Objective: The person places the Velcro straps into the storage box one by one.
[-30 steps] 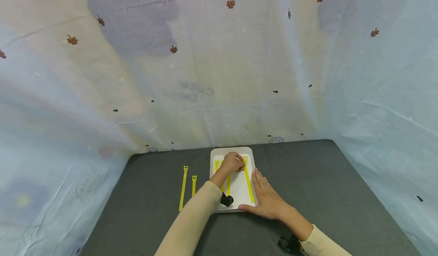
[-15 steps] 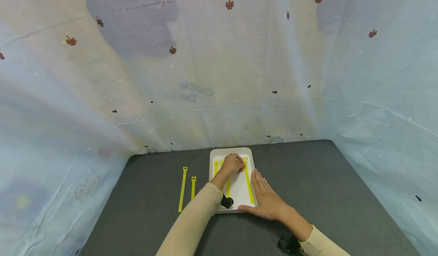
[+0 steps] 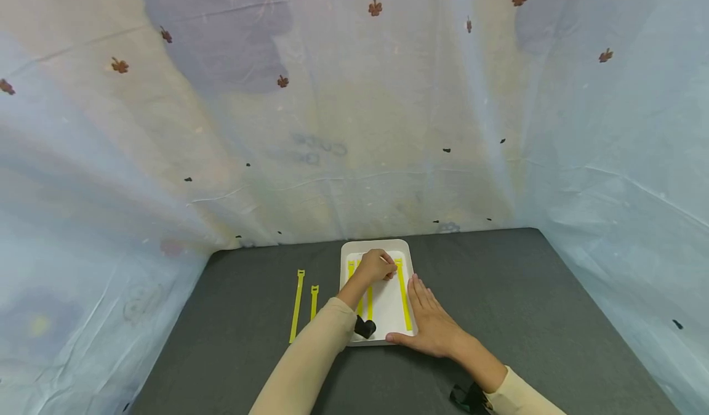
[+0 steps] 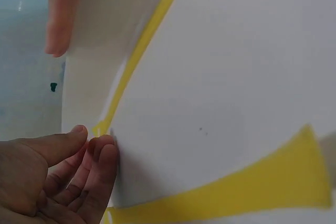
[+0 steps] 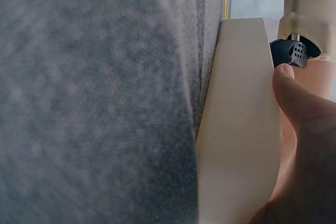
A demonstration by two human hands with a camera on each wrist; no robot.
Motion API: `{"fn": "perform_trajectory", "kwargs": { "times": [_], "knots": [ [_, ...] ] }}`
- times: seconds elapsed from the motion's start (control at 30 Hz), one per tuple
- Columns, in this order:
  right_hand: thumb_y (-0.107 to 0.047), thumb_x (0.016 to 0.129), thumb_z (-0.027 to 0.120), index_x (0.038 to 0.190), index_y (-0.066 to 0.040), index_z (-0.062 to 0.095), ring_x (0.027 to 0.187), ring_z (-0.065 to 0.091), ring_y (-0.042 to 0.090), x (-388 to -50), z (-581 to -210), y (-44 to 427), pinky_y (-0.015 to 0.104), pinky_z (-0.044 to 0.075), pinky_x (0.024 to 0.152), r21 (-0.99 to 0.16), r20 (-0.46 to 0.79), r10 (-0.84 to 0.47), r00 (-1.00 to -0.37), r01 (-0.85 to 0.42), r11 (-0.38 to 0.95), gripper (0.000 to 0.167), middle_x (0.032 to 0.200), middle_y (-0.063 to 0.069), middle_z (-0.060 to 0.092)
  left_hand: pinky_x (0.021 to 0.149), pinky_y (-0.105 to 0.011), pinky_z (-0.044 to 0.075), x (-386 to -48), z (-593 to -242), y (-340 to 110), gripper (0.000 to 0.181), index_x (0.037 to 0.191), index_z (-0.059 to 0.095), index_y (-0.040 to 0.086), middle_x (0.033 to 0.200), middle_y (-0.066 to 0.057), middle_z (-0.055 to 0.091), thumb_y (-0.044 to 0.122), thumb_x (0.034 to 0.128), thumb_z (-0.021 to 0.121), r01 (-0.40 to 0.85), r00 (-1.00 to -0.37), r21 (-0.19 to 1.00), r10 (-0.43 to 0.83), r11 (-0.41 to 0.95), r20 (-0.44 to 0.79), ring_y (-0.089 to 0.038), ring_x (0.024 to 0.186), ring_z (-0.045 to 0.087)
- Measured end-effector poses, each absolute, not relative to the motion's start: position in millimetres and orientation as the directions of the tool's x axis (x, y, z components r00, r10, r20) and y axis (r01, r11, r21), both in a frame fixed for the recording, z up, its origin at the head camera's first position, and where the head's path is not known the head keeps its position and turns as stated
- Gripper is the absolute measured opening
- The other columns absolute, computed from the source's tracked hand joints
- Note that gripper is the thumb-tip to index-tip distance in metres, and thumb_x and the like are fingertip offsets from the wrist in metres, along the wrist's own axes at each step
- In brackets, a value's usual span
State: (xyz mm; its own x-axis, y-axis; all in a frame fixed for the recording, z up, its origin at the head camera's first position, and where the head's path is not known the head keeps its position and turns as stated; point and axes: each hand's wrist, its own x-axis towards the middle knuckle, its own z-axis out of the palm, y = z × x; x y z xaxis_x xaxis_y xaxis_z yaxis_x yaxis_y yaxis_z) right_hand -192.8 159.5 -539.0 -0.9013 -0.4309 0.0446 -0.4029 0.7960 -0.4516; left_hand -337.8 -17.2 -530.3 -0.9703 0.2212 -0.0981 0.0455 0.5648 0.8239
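Long yellow strap (image 3: 404,298) shifts slightly; I read fine adjustment. Left hand (image 3: 378,265) narrow, grip unclear; right hand (image 3: 434,327) straight-fingered against white rectangular tray (image 3: 388,307).

A plain cream left sleeve (image 3: 316,356) and a matching right sleeve (image 3: 523,394) were worn long; a black device (image 5: 290,54), dotted with small holes, sat at the left cuff, another black piece (image 3: 469,398) at the right.

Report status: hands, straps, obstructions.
Left hand at far end of rightmost yellow strap, grip unclear. Right hand at near right corner of white tray. Two yellow straps outside. Left sleeve partly hides tray.
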Motion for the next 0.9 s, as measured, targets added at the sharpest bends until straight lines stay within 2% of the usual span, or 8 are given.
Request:
{"fn": "perform_trajectory", "kwargs": {
  "times": [0.17,0.5,0.73,0.9],
  "knots": [
    [-0.079,0.090,0.067,0.167,0.009,0.008,0.165,0.005,0.042,-192.0,-537.6,159.9,0.060,0.016,0.132,-0.462,0.036,-0.426,-0.904,-0.393,0.795,0.131,0.177,0.027,-0.001,0.064,-0.024,0.057,-335.3,-524.7,-25.6,0.012,0.101,0.072,0.004,0.084,-0.012,0.079,0.013,0.0988,0.079,0.101,-0.962,0.816,0.266,0.569,-0.067,-0.022,0.074,0.076],
    [-0.081,0.089,0.066,0.168,0.008,0.006,0.166,0.004,0.040,-191.8,-540.4,158.2,0.057,0.014,0.133,-0.454,0.031,-0.418,-0.908,-0.386,0.803,0.133,0.178,0.025,-0.002,0.066,-0.024,0.056,-334.3,-517.4,-48.4,0.015,0.105,0.073,0.009,0.084,-0.001,0.078,0.022,0.1009,0.079,0.127,-0.954,0.806,0.294,0.578,-0.060,-0.021,0.079,0.078],
    [-0.081,0.089,0.066,0.168,0.008,0.008,0.166,0.005,0.041,-191.8,-540.8,158.7,0.058,0.015,0.133,-0.457,0.031,-0.411,-0.911,-0.379,0.805,0.133,0.178,0.025,-0.001,0.075,-0.035,0.061,-329.0,-508.2,-70.5,0.017,0.110,0.072,0.007,0.095,-0.007,0.079,0.022,0.1033,0.076,0.123,-0.949,0.852,0.311,0.509,-0.050,-0.032,0.089,0.078],
    [-0.081,0.089,0.066,0.168,0.008,0.009,0.166,0.005,0.041,-192.1,-540.0,158.1,0.059,0.015,0.133,-0.463,0.024,-0.412,-0.911,-0.375,0.803,0.132,0.178,0.025,-0.001,0.078,-0.036,0.062,-329.2,-507.0,-87.7,0.021,0.114,0.070,0.007,0.101,-0.008,0.078,0.025,0.1038,0.075,0.113,-0.953,0.860,0.300,0.497,-0.048,-0.035,0.094,0.077]
  ]
}}
